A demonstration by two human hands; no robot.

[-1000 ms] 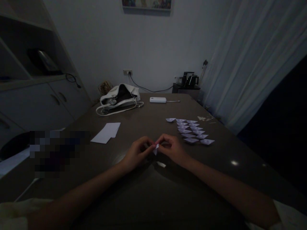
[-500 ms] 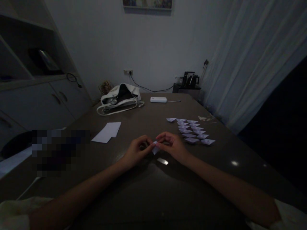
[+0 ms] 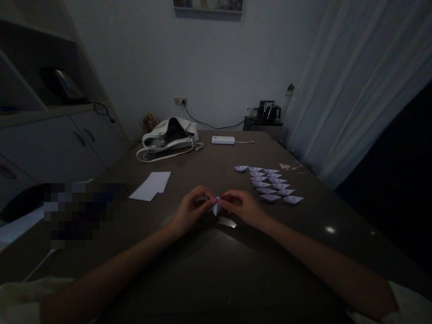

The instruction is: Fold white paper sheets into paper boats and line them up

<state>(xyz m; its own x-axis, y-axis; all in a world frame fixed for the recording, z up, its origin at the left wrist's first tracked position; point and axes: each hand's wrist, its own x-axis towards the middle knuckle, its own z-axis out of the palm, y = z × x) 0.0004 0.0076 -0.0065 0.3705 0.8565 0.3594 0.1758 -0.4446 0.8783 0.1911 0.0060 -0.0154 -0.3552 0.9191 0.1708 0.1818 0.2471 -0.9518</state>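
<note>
A small folded piece of white paper is pinched between my two hands above the table, its pointed end downward. My left hand grips its left side with thumb and forefinger. On the other side, the closed fingertips of my right hand hold it too, covering part of the paper. Several folded paper boats stand in rows to the right of my right hand. White paper sheets lie stacked to the left of my left hand.
A bright reflection shows on the brown table below the hands. Farther back are a white handbag and a white power bank with a short cable. Small paper scraps lie near the right edge. A blurred-out patch covers the left side.
The folded paper has turned a little between my fingers, and more of its pointed shape shows. My right hand has lowered slightly. The boats and sheets have stayed put.
</note>
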